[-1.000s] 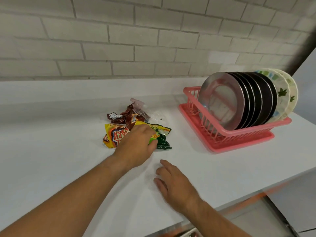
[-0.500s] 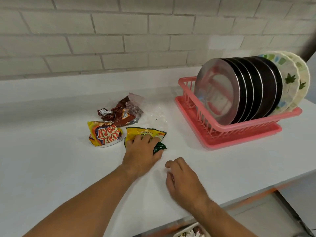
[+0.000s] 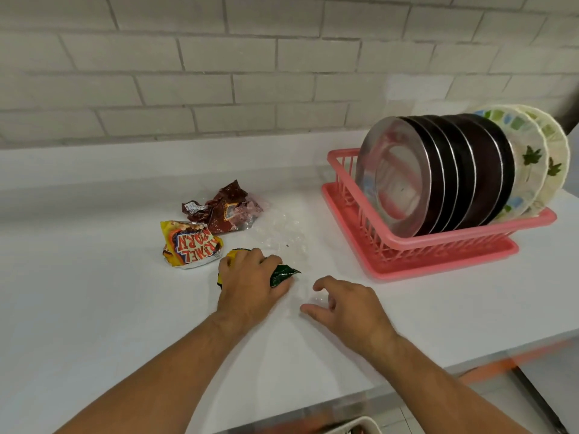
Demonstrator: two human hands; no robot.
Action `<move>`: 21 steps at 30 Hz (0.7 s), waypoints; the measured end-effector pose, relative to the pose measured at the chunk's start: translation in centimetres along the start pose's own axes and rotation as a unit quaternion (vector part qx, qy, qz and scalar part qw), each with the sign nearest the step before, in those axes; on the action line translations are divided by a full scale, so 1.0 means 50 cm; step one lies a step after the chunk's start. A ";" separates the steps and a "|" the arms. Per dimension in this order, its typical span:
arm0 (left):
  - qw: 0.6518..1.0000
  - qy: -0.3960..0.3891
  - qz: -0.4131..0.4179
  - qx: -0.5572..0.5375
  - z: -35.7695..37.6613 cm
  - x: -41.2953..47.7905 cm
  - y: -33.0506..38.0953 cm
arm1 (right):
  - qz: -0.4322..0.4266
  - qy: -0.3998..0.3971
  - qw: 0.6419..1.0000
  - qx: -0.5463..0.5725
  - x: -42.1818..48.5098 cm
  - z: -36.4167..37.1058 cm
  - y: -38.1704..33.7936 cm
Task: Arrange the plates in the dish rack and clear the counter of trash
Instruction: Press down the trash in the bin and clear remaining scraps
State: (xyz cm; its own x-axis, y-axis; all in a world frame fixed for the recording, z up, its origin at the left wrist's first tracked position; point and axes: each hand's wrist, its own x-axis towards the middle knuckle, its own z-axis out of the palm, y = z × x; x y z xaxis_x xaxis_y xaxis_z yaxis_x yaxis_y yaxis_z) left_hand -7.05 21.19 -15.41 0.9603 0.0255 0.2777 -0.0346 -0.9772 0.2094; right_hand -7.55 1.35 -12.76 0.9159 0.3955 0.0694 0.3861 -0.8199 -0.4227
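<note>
Trash-clearing step, with the plates already racked. Below the near edge of the table point(image 3: 94, 308) we see the rim of a white container point(image 3: 360, 426), too cut off to name its contents. Just inside that edge, about midway along, the left hand point(image 3: 250, 285) lies palm down, its fingers curled round a crumpled green wrapper point(image 3: 283, 274) whose dark tip sticks out to the right. The right hand point(image 3: 346, 303) is just beside it, released, fingers loosely bent and thumb spread, holding nothing that we can make out. We cannot tell whether its fingertips touch the table.

Farther in lie a yellow wrapper point(image 3: 191, 245), just beside the left hand, then a brown wrapper point(image 3: 222, 208). To their right is a sheet of clear film point(image 3: 282, 233), faint against the white top. Toward the right end stands the pink rack point(image 3: 438, 249), holding the plates point(image 3: 394, 180) on edge and leaning: one steel, several dark, two patterned.

We judge the racking finished and the trash barely begun, with one piece in hand and three left. The next move calls for lifting the gripped wrapper clear and gathering the rest. The film lies flat and will likely need a pinch.

The table is white and smooth. Behind its far edge rises a wall point(image 3: 282, 57) of pale brick tile.
</note>
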 end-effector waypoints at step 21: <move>0.973 0.078 0.000 -0.218 -0.179 0.042 -0.008 | -0.001 0.036 0.997 0.065 0.050 -0.074 -0.058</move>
State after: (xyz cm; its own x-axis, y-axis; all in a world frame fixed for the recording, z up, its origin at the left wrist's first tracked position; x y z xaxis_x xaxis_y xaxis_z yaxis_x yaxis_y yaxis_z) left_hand -7.51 23.51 -6.50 0.9082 0.0901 0.4087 -0.1814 -0.7953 0.5784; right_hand -5.96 3.19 -8.03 0.9223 0.3628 0.1328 0.3749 -0.7570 -0.5351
